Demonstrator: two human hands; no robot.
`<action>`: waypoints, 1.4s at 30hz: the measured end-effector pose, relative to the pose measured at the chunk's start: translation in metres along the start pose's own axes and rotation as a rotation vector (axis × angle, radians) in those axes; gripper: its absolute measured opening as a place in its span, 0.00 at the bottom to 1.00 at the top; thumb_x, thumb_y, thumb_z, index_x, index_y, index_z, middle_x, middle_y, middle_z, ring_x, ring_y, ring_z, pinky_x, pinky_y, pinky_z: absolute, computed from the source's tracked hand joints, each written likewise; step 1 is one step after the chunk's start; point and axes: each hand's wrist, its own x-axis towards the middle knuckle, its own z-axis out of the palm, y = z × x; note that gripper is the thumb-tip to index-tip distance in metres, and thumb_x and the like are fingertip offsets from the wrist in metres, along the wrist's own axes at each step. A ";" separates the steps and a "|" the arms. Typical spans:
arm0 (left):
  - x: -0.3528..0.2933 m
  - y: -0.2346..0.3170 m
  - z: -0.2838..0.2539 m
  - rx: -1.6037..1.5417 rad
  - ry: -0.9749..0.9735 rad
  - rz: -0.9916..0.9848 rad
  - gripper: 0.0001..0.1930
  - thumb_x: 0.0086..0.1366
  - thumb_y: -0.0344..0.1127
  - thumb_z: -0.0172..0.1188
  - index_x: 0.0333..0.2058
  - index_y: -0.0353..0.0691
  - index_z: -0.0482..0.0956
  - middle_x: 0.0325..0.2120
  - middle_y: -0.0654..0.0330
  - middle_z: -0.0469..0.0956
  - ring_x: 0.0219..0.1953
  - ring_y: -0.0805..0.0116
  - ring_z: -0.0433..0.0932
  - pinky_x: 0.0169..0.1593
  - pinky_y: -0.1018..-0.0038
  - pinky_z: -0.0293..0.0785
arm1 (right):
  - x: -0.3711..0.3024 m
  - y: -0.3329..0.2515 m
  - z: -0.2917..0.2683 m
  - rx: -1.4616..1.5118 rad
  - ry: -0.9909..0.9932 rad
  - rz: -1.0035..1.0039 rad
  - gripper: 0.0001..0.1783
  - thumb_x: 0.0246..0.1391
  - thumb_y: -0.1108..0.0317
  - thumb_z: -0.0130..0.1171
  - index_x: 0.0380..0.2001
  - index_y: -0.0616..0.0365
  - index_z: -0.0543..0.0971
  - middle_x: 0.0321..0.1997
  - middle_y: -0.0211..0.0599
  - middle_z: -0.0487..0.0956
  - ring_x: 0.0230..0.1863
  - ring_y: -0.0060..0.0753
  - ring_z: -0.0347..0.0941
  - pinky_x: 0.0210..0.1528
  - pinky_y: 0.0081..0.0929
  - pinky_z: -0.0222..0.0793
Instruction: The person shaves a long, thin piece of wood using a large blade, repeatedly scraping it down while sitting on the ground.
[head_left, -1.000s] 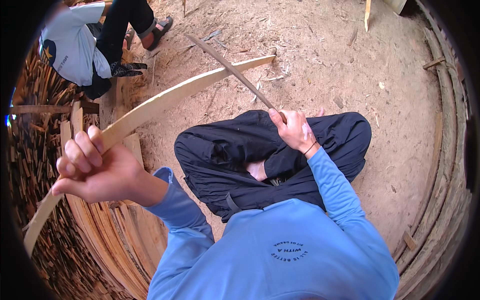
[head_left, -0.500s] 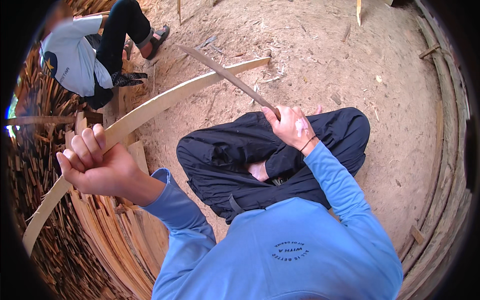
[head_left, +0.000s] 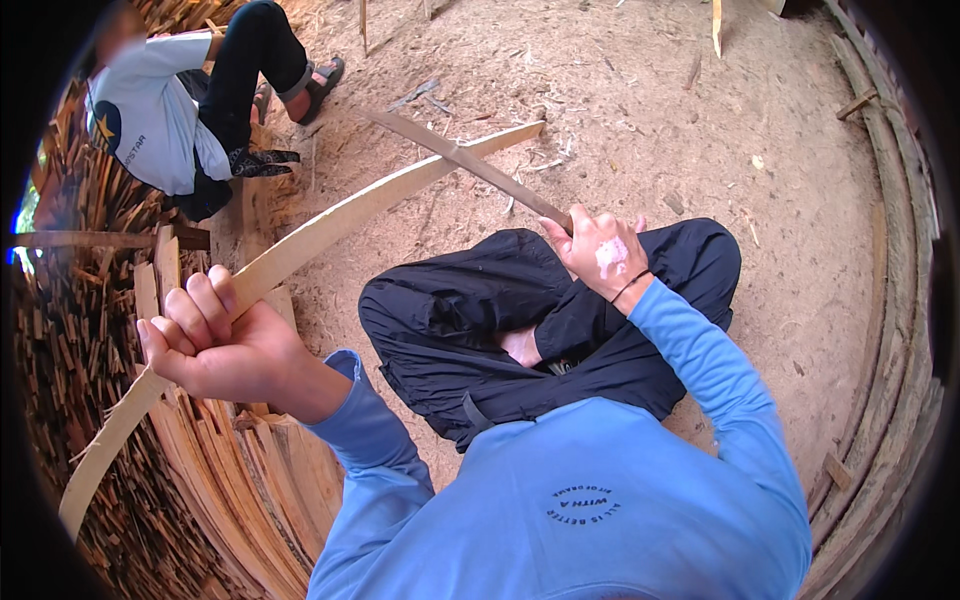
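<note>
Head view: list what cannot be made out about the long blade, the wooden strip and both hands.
- Long blade: its handle is hidden inside the right hand.
- Wooden strip: the held stretch is covered by the left hand.
- Blade and strip cross; contact cannot be told.
- Lower strip end reaches the dark fisheye rim.

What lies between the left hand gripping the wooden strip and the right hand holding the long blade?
In the head view, the person's folded legs in black trousers fill the stretch between the left hand and right hand.

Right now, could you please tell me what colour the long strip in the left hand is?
The strip in the left hand is pale tan, bare wood, seen best in the head view.
</note>
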 end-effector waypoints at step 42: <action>0.017 -0.007 0.000 -0.021 -0.073 0.005 0.22 0.66 0.36 0.48 0.15 0.53 0.48 0.11 0.72 0.44 0.15 0.78 0.42 0.25 0.76 0.45 | 0.009 0.006 -0.003 0.344 -0.224 0.086 0.33 0.61 0.40 0.48 0.25 0.63 0.80 0.27 0.59 0.80 0.37 0.65 0.77 0.46 0.60 0.66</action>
